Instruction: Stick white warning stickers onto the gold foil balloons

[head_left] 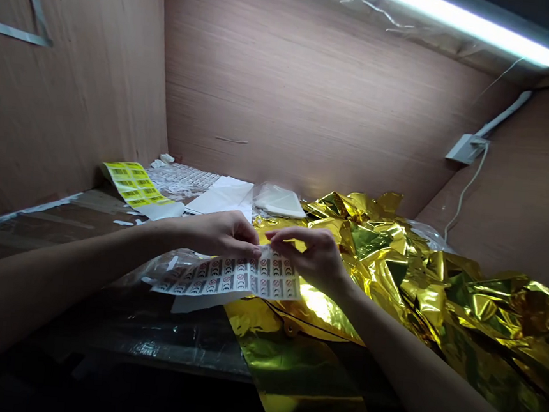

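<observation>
A white sheet of small printed stickers [227, 277], marked with CE signs and red symbols, hangs below both hands over the table's front part. My left hand [228, 234] is closed, thumb and finger pinching the sheet's top edge. Close beside it, my right hand [311, 251] has its fingers bent together at the sheet's upper right; whatever is between its fingertips is too small to make out. Under and beside the right hand lies shiny gold foil [314, 305], with one strip hanging over the table's front edge.
Crumpled gold foil [390, 254] is heaped across the right side. Yellow labels [136, 184], white papers [224, 196] and a plastic-wrapped white stack [279, 201] lie towards the back. Wooden panels [289, 92] enclose the table. A white cable [462, 193] hangs at right.
</observation>
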`<act>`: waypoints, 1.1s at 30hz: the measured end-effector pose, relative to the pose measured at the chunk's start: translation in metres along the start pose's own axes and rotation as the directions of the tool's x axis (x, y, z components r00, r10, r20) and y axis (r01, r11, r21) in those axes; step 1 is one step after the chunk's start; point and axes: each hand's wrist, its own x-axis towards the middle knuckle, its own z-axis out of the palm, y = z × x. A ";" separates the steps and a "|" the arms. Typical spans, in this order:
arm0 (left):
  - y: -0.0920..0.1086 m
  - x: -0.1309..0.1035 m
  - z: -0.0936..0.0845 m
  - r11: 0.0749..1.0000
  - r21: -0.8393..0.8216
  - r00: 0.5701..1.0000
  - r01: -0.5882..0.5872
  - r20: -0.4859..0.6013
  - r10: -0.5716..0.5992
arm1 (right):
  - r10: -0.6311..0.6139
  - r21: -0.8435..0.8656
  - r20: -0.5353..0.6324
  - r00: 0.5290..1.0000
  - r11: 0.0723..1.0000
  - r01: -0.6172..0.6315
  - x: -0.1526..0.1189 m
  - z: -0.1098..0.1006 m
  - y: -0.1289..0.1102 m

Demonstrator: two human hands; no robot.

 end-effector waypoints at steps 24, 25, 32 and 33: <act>0.032 0.006 0.109 0.799 0.589 0.969 -0.125 -0.102 0.226 | 0.329 -0.324 0.378 0.865 0.923 -0.209 0.028 0.036 0.024; 0.032 0.006 0.109 0.801 0.586 0.971 -0.125 -0.094 0.220 | 0.342 -0.327 0.377 0.861 0.919 -0.222 0.028 0.037 0.025; 0.033 0.004 0.108 0.784 0.607 0.970 -0.132 -0.083 0.227 | 0.333 -0.334 0.381 0.863 0.919 -0.208 0.026 0.037 0.025; 0.033 0.004 0.108 0.780 0.610 0.968 -0.139 -0.083 0.237 | 0.332 -0.330 0.384 0.862 0.921 -0.208 0.027 0.037 0.025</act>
